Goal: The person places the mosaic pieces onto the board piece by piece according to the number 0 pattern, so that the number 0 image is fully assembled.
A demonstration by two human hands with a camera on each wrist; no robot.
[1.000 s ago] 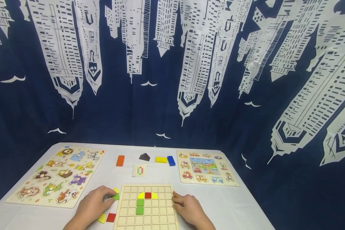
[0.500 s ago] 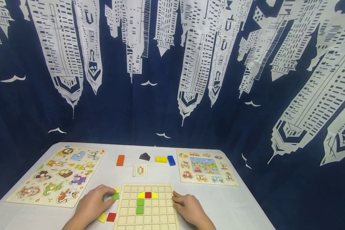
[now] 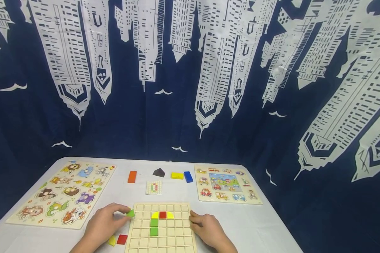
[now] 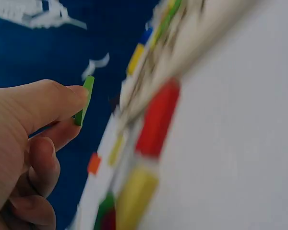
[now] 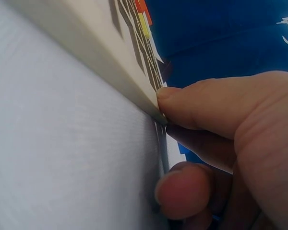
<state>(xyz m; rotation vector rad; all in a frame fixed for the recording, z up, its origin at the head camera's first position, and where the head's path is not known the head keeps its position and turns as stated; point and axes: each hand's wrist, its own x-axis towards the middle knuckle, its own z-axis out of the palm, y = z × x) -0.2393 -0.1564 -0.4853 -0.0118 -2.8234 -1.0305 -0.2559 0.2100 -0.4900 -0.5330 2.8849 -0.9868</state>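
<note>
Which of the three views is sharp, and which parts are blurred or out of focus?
Head view: sharp and evenly lit; board, left hand and green tile are clear. Left wrist view: the hand and its pinched green tile are fairly sharp, but the red block and board are strongly blurred. Right wrist view: right hand very close, board edge soft.

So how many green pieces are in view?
3: two green pieces in the grid board at and, one pinched in the left hand at. Others may be hidden.
</note>
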